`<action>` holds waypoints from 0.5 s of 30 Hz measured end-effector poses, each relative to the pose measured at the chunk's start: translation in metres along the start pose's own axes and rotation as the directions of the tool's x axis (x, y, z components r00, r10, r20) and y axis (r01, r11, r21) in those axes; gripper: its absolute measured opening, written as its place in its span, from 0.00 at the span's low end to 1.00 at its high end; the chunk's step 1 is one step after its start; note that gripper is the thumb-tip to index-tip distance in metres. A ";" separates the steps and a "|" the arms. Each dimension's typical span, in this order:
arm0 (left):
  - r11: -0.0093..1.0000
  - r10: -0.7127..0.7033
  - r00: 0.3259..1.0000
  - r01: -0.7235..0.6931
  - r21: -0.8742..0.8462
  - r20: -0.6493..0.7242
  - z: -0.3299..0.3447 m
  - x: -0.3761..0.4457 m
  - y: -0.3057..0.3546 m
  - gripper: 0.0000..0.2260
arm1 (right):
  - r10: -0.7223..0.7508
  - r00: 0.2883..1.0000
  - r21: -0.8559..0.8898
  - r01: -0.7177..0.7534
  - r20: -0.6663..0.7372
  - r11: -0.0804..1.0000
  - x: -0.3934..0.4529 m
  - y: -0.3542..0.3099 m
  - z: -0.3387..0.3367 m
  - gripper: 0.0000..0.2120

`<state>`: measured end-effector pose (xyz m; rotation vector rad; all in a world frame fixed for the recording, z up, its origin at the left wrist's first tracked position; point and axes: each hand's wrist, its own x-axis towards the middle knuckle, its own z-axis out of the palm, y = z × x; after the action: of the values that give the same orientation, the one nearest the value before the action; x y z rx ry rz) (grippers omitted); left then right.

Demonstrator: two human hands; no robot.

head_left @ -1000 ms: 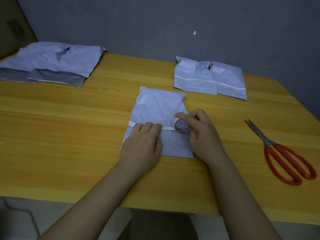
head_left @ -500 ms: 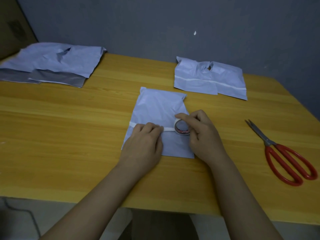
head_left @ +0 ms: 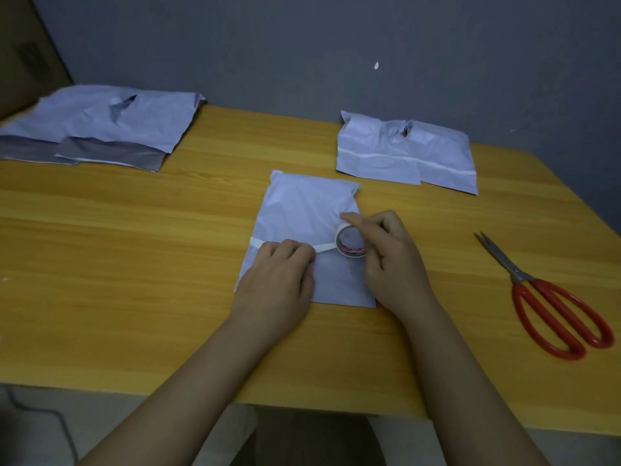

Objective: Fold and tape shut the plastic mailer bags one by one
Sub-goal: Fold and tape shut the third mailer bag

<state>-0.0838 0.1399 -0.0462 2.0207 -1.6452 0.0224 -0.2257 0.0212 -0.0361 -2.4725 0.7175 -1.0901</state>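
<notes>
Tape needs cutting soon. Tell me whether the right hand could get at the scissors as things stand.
Probably yes: the scissors lie alone on the table, right of the right hand, though it must first release the tape roll.

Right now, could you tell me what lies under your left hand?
The left hand presses a white tape strip onto the folded mailer bag. The strip shows on both sides of the hand; the part beneath is covered.

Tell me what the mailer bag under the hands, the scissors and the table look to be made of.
Mailer bag: thin plastic film with a soft sheen, judging by its fine creases and limp lie.
Scissors: dull grey metal blades; glossy red handles, probably plastic or coated.
Table: smooth yellow wood grain, maybe laminate rather than solid wood.
</notes>
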 end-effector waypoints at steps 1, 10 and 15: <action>1.000 0.002 1.000 -0.002 0.000 -0.002 0.000 0.000 0.000 0.17 | -0.004 1.000 0.005 0.004 -0.004 1.000 0.000 0.000 0.000 0.24; 1.000 -0.019 1.000 0.019 -0.006 0.022 -0.002 0.000 0.000 0.14 | -0.012 1.000 -0.006 0.012 0.002 1.000 0.000 0.000 -0.001 0.23; 0.999 -0.021 1.000 0.021 -0.025 0.010 -0.002 0.000 0.002 0.05 | 0.004 0.999 -0.046 -0.002 0.032 0.999 -0.002 0.002 -0.001 0.23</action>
<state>-0.0850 0.1406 -0.0442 2.0220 -1.6223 -0.0151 -0.2282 0.0200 -0.0375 -2.5204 0.7443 -1.0413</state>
